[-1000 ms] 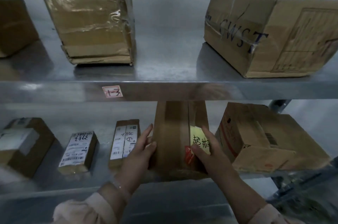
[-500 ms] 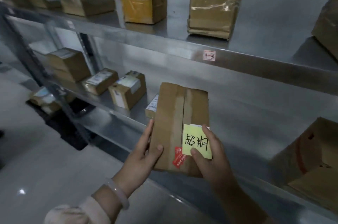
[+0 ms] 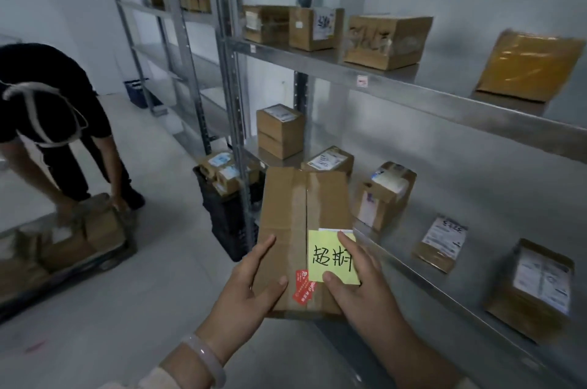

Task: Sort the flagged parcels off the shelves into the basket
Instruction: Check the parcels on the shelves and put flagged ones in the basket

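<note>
A brown cardboard parcel fills the lower centre of the frame, held in the air in front of a metal shelf unit that runs along the right side. The left hand grips the parcel's lower left corner, thumb pressed on top and fingers lying along the left edge. The right hand grips the lower right corner, its thumb pressing on a yellow note with black handwriting stuck to the parcel's top, and its forefinger lying along the note's right edge. A red sticker sits just left of the note, between the two thumbs. A pale bracelet circles the left wrist at the bottom of the frame. Behind the parcel's upper left corner, a black basket stands on the floor against the shelf post, with several small labelled boxes in it. More boxes stand along the upper shelf and the lower shelf on the right. At the upper left, another person in dark clothes bends over a low cart of cardboard boxes at the left edge.
</note>
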The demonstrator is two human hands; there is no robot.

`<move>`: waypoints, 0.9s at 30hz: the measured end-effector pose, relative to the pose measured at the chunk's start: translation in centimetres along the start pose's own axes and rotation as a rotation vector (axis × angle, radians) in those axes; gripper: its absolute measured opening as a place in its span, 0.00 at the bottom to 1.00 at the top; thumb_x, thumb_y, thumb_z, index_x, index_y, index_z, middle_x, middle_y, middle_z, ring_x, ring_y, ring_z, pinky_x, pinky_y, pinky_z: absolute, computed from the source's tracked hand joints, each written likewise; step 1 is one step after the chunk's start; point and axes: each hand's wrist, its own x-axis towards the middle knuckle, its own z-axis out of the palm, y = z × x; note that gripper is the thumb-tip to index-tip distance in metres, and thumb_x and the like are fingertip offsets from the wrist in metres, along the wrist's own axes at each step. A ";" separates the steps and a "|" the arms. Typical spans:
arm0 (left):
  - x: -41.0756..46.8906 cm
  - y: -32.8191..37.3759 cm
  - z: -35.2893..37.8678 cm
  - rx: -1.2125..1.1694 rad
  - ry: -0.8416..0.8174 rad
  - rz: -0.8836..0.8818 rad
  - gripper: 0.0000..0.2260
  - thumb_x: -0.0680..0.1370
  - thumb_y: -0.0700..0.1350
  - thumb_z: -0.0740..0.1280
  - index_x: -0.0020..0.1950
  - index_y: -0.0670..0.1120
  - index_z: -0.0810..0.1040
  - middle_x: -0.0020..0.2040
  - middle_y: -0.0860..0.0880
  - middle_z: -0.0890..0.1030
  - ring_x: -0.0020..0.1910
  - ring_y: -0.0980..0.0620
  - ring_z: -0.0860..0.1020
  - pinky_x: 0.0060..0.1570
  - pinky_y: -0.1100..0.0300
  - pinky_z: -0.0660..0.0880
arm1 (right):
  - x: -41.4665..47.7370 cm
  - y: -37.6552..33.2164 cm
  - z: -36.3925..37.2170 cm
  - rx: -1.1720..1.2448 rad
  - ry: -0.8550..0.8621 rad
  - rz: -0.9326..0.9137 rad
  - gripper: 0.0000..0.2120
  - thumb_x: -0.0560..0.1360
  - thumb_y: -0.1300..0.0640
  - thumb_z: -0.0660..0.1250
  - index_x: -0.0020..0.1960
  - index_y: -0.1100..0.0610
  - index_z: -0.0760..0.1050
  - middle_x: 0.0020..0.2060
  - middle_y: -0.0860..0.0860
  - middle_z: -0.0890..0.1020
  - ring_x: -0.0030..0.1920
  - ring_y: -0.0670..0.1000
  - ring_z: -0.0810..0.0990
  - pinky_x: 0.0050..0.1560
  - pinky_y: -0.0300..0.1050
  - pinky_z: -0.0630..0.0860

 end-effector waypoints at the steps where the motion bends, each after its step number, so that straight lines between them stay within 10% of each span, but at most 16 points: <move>1: 0.6 -0.5 -2.4 -0.005 0.018 0.000 0.27 0.76 0.48 0.70 0.68 0.69 0.65 0.67 0.58 0.72 0.63 0.59 0.75 0.61 0.61 0.75 | 1.2 -0.9 2.4 0.005 -0.017 -0.005 0.30 0.73 0.54 0.71 0.70 0.36 0.64 0.71 0.44 0.63 0.70 0.44 0.65 0.52 0.22 0.67; 10: 6.0 -5.5 -19.8 -0.008 0.152 -0.024 0.27 0.77 0.45 0.69 0.67 0.68 0.63 0.66 0.59 0.72 0.59 0.62 0.76 0.51 0.73 0.74 | 9.4 -7.0 19.5 0.063 -0.153 0.000 0.31 0.73 0.53 0.71 0.71 0.39 0.63 0.69 0.40 0.66 0.61 0.32 0.69 0.54 0.25 0.68; 17: 11.7 -8.6 -26.5 -0.100 0.221 -0.087 0.28 0.76 0.39 0.70 0.65 0.68 0.67 0.67 0.53 0.72 0.62 0.51 0.77 0.60 0.49 0.77 | 16.3 -8.4 26.0 0.112 -0.272 0.041 0.32 0.73 0.53 0.71 0.71 0.36 0.61 0.63 0.39 0.70 0.51 0.35 0.77 0.41 0.39 0.81; 27: 27.2 -12.7 -33.9 -0.082 0.243 -0.160 0.26 0.77 0.42 0.70 0.65 0.70 0.68 0.61 0.59 0.74 0.55 0.56 0.80 0.56 0.52 0.79 | 31.2 -7.8 34.6 0.078 -0.311 -0.028 0.32 0.75 0.52 0.69 0.74 0.42 0.59 0.66 0.46 0.69 0.63 0.43 0.72 0.61 0.45 0.75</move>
